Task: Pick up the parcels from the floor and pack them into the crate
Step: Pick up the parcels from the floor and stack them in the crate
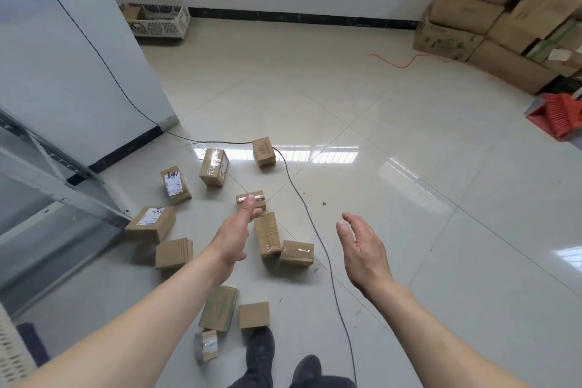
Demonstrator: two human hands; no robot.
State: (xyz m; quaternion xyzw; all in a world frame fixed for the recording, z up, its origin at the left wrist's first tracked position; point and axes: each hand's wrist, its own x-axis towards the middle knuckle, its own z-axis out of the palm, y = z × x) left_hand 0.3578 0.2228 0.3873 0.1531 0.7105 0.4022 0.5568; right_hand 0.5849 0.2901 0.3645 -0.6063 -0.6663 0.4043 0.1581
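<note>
Several small brown cardboard parcels lie scattered on the tiled floor (393, 142). Among them are a taped parcel (267, 234), a small one (259, 196) just beyond my left fingertips, and a labelled one (174, 184). My left hand (234, 235) reaches out above them, fingers straight, holding nothing. My right hand (362, 244) hovers to the right of the pile, fingers relaxed and empty. A white lattice crate (163, 27) stands against the far wall with a box inside. Another lattice crate edge (12, 353) shows at the bottom left.
A thin dark cable (302, 198) snakes across the floor through the parcels. Large cardboard boxes (491, 16) are stacked at the back right, with a red broom and dustpan (557, 116) beside them. A wall corner and glass door frame stand on the left. My shoes (261, 353) are below.
</note>
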